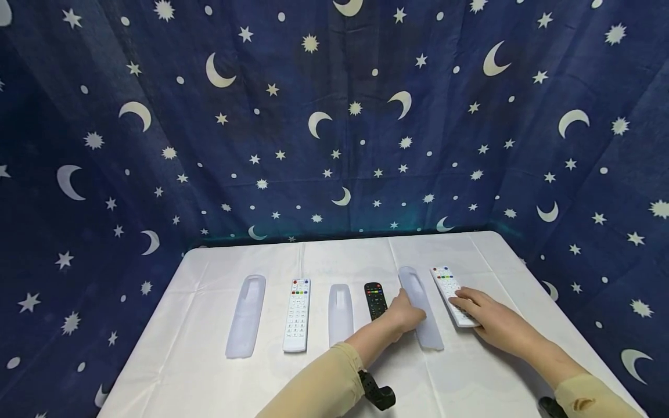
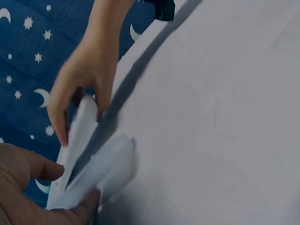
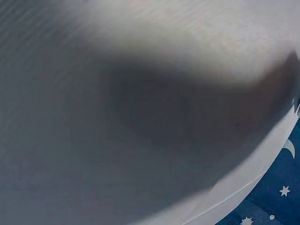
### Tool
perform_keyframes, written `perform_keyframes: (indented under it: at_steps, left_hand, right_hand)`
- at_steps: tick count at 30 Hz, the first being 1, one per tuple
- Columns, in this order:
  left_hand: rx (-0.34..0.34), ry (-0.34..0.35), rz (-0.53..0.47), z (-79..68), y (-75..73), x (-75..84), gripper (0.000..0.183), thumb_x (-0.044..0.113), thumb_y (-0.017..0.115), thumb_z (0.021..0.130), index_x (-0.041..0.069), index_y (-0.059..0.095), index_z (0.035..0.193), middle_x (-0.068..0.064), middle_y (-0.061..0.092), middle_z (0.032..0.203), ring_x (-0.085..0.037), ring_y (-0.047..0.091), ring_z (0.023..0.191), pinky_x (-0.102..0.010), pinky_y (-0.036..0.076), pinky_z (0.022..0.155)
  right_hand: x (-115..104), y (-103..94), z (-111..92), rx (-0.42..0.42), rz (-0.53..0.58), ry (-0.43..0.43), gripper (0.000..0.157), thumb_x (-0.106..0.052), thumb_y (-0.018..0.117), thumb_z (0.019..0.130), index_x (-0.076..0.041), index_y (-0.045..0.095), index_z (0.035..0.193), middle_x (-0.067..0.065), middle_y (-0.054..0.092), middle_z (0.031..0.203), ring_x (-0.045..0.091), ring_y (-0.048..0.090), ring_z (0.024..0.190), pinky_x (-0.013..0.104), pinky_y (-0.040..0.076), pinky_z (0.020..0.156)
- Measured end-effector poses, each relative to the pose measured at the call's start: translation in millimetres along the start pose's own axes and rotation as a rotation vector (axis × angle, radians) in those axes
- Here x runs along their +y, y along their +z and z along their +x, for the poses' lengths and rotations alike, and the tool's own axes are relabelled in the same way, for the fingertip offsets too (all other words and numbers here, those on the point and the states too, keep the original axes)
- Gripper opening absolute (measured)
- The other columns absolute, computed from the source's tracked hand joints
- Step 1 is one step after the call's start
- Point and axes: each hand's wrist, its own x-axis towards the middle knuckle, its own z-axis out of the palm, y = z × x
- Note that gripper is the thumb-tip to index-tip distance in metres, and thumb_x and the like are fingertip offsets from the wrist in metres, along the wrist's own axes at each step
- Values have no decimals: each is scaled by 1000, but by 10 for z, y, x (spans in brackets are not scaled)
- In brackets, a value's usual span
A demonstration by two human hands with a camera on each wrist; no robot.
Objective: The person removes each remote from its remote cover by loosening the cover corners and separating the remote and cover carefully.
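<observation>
My left hand [image 1: 406,313] grips a translucent remote control cover [image 1: 427,328] by its sides, right of centre on the table. To its right, my right hand [image 1: 488,319] holds a white remote control [image 1: 445,283], which has coloured buttons at its far end. In the left wrist view, thumb and finger of the left hand [image 2: 28,187] are at the cover [image 2: 110,166], slightly blurred. Beyond it, the right hand [image 2: 84,75] has its fingers on both sides of the white remote [image 2: 82,124]. The right wrist view shows mostly shadowed cloth, with neither hand nor remote discernible.
Left of my hands lie a black remote [image 1: 375,299], partly behind the left hand, a shorter translucent cover [image 1: 341,310], another white remote [image 1: 297,316] and a long translucent cover [image 1: 247,316]. White cloth [image 1: 183,348] covers the table; a blue star-patterned curtain [image 1: 292,191] stands behind.
</observation>
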Motion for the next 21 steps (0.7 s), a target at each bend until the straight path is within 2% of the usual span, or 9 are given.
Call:
perform_keyframes:
  at_steps: [2,7,13,15,17,21]
  left_hand:
    - [5,3,37,-48,-4,23,78,-10,66,76,-14,34,148,-28,54,122,-43,59,112,-59,51,97]
    - [-34,10,44,-134,-6,57,74,-3,66,80,-15,36,147,-28,54,128,-42,57,118,-58,47,102]
    - [-70,32,125,-202,-76,72,77,6,65,83,-8,36,153,-26,34,159,-42,33,146,-53,31,118]
    - [-94,79,169,-242,-161,72,79,9,66,83,-5,36,155,-23,30,162,-39,28,149,-51,27,120]
    - [-129,155,227,-283,-300,67,79,14,67,87,-2,34,157,-21,29,163,-36,26,151,-48,26,121]
    - [-164,332,369,-345,-713,52,78,24,63,96,2,26,161,-17,24,166,-30,22,153,-46,23,122]
  right_hand:
    - [1,17,-22,-10,-12,-10,75,11,87,65,-7,63,133,16,58,134,37,59,121,49,54,92]
    - [-15,22,-64,-33,-29,-7,57,7,81,75,-6,66,129,15,62,132,35,63,118,47,55,92]
    - [-51,-14,-85,-69,-17,78,47,6,74,83,-8,68,128,12,63,133,33,64,119,47,55,93]
    - [-67,-24,-88,-73,-22,109,45,4,73,85,-10,69,127,10,63,134,32,63,119,48,54,94]
    - [-76,-38,-88,-62,-14,143,44,2,73,86,-11,69,128,9,63,134,32,62,121,50,52,96]
    - [-75,-103,-69,1,11,193,47,0,70,85,-10,67,131,11,63,135,35,59,122,54,47,98]
